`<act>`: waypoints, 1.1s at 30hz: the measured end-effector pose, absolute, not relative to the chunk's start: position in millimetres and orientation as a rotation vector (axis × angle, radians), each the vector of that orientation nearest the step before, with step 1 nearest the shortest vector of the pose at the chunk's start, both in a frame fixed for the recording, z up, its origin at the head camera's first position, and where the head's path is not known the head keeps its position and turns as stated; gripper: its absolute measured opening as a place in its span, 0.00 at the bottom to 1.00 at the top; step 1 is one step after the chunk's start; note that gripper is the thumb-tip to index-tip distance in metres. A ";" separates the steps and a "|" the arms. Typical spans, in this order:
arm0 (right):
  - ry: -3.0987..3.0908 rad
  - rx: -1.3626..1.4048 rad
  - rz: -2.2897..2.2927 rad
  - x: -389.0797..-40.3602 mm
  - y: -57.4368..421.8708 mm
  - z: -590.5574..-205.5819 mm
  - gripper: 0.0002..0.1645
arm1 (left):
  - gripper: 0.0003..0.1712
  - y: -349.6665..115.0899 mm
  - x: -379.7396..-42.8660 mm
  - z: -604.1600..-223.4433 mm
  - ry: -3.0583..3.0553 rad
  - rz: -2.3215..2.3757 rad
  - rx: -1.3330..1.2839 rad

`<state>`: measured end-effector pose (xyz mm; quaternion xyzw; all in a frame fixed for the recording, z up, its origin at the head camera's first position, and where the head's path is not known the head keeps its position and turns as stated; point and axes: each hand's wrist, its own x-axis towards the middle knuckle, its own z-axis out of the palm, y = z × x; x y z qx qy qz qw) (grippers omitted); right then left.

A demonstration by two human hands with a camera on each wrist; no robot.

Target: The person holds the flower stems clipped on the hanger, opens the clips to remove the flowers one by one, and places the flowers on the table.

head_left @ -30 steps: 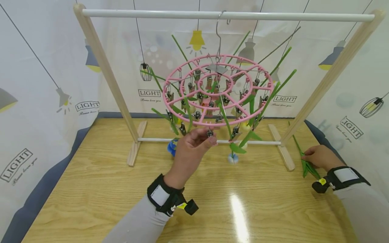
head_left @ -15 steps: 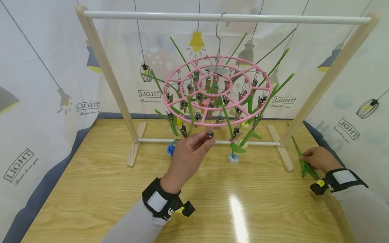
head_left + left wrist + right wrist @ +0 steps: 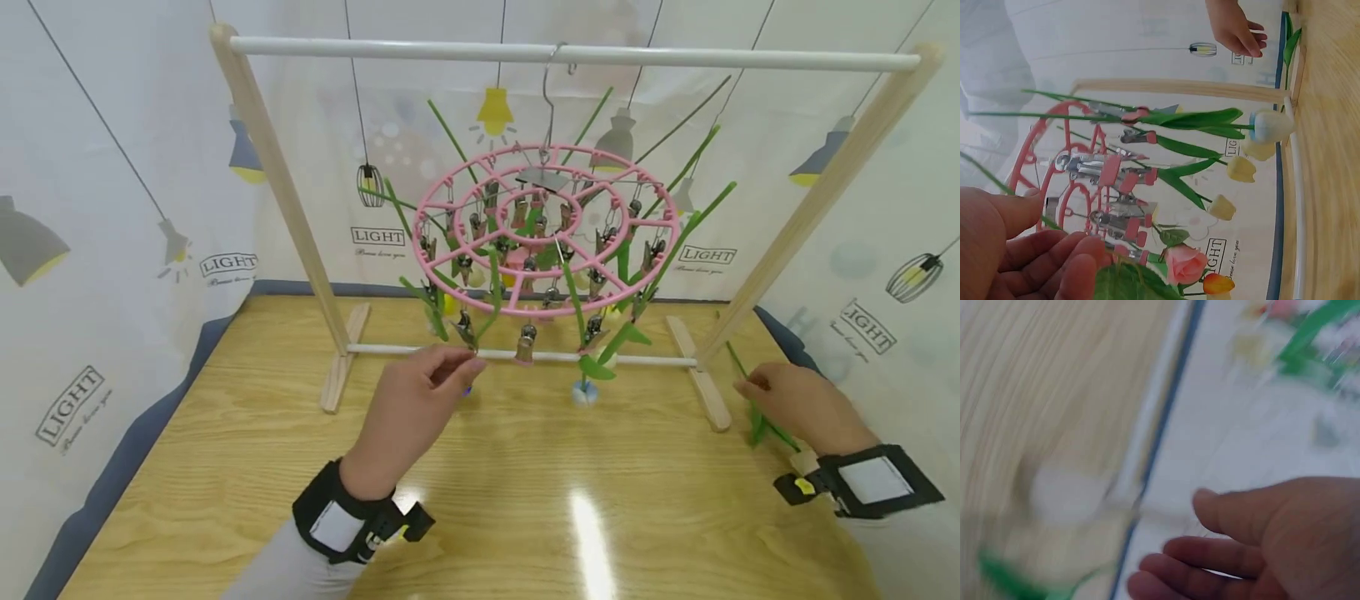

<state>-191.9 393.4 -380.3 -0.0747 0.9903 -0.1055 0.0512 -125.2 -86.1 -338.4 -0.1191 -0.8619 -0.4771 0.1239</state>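
My left hand [image 3: 408, 408] is at the front left of a pink ring-shaped clip hanger [image 3: 517, 292], fingertips right under a metal clip [image 3: 465, 327]. In the left wrist view a green stem [image 3: 1052, 222] passes between thumb and loosely bent fingers, which stand apart. A blue flower is mostly hidden behind this hand. To its right a clip [image 3: 527, 343] hangs with nothing in its jaws. My right hand [image 3: 810, 404] hovers beside a white tulip [image 3: 1066, 494] with green leaves [image 3: 757, 427], lying on the table. Its fingers are loose and hold nothing in the right wrist view.
The hanger hooks onto the white top bar [image 3: 420, 50] of a wooden-legged stand. Several artificial flowers hang head-down from its clips, among them a pale blue tulip [image 3: 584, 393] and a pink rose [image 3: 1186, 264]. A lower bar [image 3: 645, 360] crosses just behind them.
My left hand has let go of the front clip and moved left to the neighbouring clip. My right hand has come off the stem it was touching. The view has shifted slightly.
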 end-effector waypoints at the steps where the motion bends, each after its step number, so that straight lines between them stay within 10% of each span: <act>1: 3.009 -0.309 -0.349 -183.8 375.8 -375.7 0.22 | 0.15 -88.8 -125.9 -338.6 -2.493 -1.401 -0.337; 10: 2.696 -0.844 -0.812 -132.1 207.6 -371.9 0.28 | 0.15 -100.1 -131.9 -341.4 -2.316 -1.478 -0.337; 21: 2.652 -0.821 -1.539 -176.0 96.2 -401.8 0.38 | 0.13 -105.6 -134.1 -341.4 -2.173 -1.465 -0.379; 33: 2.285 -0.750 -2.137 -207.8 58.6 -415.9 0.13 | 0.12 -108.8 -137.5 -342.9 -2.160 -1.451 -0.379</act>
